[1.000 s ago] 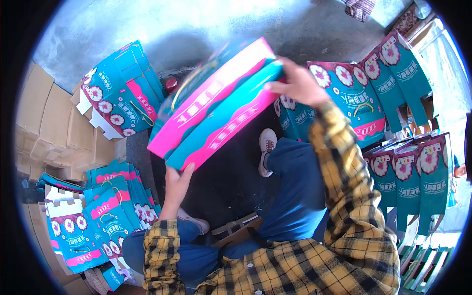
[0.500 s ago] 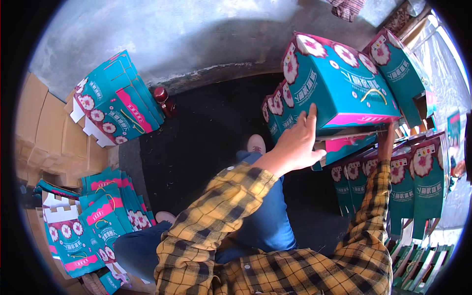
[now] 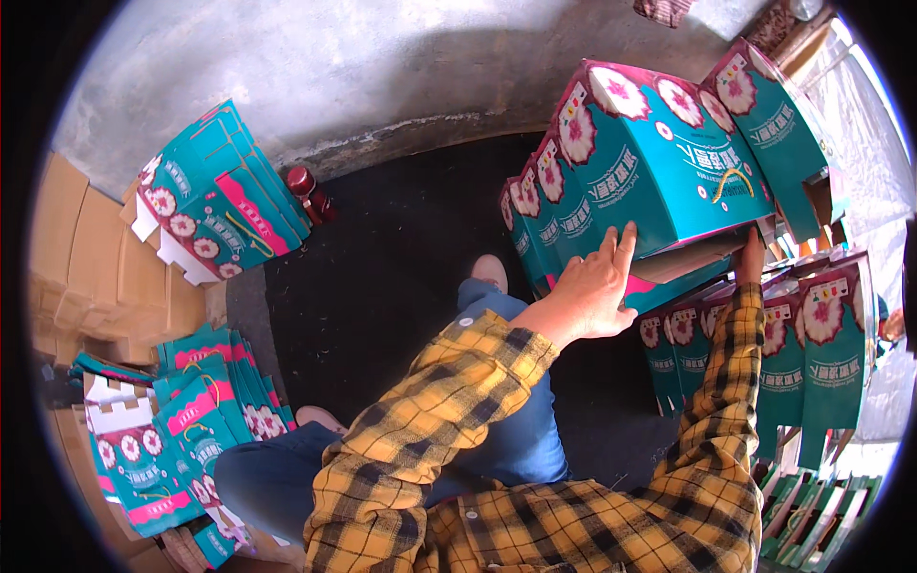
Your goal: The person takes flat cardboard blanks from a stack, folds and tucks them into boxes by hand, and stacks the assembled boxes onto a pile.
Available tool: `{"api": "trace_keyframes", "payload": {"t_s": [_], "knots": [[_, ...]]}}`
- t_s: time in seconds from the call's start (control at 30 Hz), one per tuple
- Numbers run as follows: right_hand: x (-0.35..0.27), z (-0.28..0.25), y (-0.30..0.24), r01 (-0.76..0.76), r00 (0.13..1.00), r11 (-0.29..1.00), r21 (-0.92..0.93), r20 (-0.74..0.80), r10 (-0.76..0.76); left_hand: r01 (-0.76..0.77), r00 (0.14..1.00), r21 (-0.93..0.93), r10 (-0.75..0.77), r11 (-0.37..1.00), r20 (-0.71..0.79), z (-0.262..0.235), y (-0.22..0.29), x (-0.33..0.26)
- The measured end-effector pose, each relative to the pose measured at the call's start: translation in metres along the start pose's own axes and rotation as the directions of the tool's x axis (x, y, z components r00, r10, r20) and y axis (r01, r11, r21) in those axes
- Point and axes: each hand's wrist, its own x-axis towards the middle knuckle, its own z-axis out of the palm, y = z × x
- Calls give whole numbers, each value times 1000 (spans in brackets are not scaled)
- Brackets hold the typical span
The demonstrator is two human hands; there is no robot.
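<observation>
A teal cardboard box (image 3: pixel 659 167) with pink flowers is held up at the right, tilted, above a row of like boxes (image 3: pixel 544 229). My left hand (image 3: pixel 592 286) presses flat against its near lower edge, fingers spread upward. My right hand (image 3: pixel 750 256) grips the box from beneath at its lower right corner, mostly hidden by the box. Both sleeves are yellow plaid.
Upright teal boxes (image 3: pixel 812 353) stand at the right. A stack of flattened teal boxes (image 3: pixel 215 205) leans at the upper left by a red-capped bottle (image 3: pixel 308 186). More flat boxes (image 3: pixel 181 430) lie at the lower left beside brown cartons (image 3: pixel 91 267). Black floor mat (image 3: pixel 382 277) lies below a grey wall.
The box has swung from the centre to the right and turned its teal face toward me. My view has turned right with it; both hands stay on the box.
</observation>
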Motion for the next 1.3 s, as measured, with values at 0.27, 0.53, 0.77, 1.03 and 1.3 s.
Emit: {"api": "trace_keyframes", "payload": {"t_s": [0.27,0.53,0.77,1.03,1.3], "knots": [[8,-37,7,-280,942,930,-238,119,315,-73,993,-32,76,997,95,-21,4,-39],[-62,-92,46,333,943,541,-773,266,-200,184,952,48,-166,982,-259,-145,-27,-242],[-246,57,-14,357,920,842,-404,-3,-392,878,477,310,-712,364,-516,-203,-44,-487],[-418,308,-151,922,259,386,-38,800,-541,840,419,-170,-814,516,-402,-208,-40,-520],[-510,472,-214,865,-268,380,328,942,-204,-531,153,-728,-796,433,-585,-173,-109,-624]]}}
